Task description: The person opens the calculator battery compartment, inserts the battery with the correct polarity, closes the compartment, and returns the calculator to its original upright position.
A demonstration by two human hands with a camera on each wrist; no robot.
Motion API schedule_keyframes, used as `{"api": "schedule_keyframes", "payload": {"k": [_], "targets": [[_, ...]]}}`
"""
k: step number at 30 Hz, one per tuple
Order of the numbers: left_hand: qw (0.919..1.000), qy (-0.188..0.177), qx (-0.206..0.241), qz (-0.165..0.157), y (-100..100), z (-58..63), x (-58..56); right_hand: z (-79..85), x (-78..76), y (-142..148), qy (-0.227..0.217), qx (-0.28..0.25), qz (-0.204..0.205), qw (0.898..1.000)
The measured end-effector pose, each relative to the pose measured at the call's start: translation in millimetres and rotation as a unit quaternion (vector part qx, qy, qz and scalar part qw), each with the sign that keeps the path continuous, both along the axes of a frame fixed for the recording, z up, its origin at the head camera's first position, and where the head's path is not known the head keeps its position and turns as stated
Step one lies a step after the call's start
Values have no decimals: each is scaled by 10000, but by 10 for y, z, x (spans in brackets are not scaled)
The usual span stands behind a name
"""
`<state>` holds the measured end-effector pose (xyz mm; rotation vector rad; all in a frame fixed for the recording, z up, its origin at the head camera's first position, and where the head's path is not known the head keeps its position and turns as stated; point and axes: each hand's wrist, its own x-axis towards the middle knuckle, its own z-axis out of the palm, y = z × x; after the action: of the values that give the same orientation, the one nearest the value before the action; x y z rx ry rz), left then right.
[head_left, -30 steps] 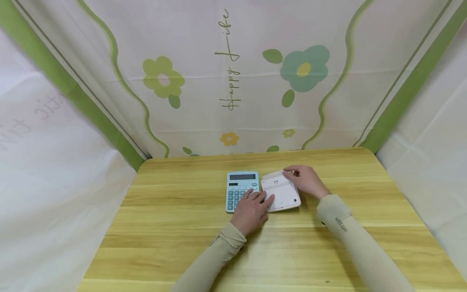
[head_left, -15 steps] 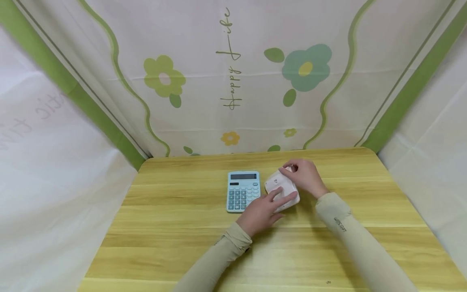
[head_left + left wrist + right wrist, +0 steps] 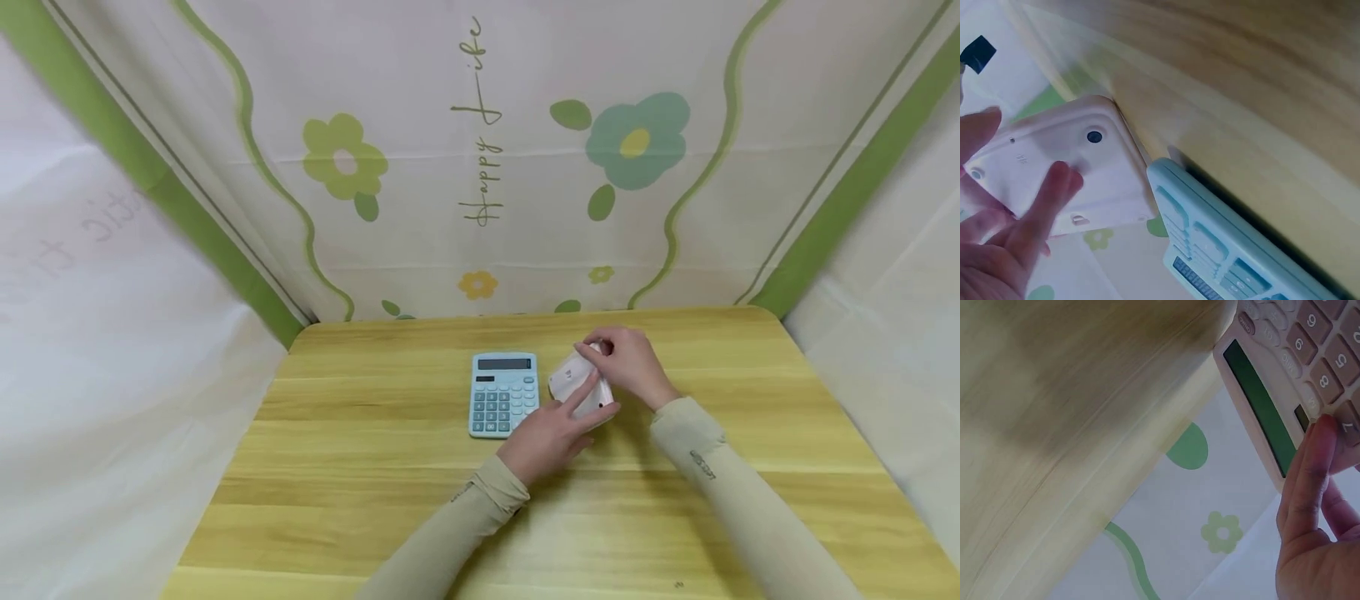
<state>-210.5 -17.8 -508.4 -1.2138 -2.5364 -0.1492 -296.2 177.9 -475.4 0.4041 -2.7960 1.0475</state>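
Note:
A pale pink calculator [image 3: 568, 372] stands tilted on the table, its back turned toward me. My right hand [image 3: 632, 367] grips its upper right edge. In the right wrist view, fingers of that hand [image 3: 1316, 556] lie over the key side of the calculator [image 3: 1285, 384]. My left hand [image 3: 542, 443] has its fingers spread; in the left wrist view, one extended finger of that hand [image 3: 1004, 256] touches the white back panel of the calculator [image 3: 1110, 181]. A light blue calculator [image 3: 495, 404] lies face up just left of the pink one.
The wooden table [image 3: 360, 467] reaches back to a white curtain [image 3: 420, 217] printed with flowers and "Happy Life". More white cloth hangs on the left [image 3: 112, 375] and right [image 3: 892, 300] sides.
The pink calculator has gone from lying almost flat to tilted and turned, a little right of the blue one. My left hand has moved right, off the blue calculator onto the pink one's back.

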Motion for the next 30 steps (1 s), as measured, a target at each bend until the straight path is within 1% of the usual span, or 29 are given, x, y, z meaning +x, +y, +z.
{"api": "schedule_keyframes", "payload": {"k": [4,9,13,20,22,25,30], "targets": [[9994,329,-76,-17,12,46,-9,-1,-1,14,-57,-99,50,9999],[9976,683,-145,32,-2,88,-13,11,-1,4,-54,-202,300,9993],[9962,861,-119,-67,-37,116,-39,10,-6,-10,-140,-285,468,9984],[9959,859,-10,-297,-94,163,-115,-15,-21,-20,-295,-407,955,9942],[9961,825,-15,-326,-108,192,-123,-22,-14,-15,-325,-370,992,9938],[9962,779,-22,-387,-135,227,-130,-58,-14,3,-410,-282,939,9943],[9948,924,-136,-395,-193,240,-132,-148,-27,52,-633,-325,916,9932]]}}
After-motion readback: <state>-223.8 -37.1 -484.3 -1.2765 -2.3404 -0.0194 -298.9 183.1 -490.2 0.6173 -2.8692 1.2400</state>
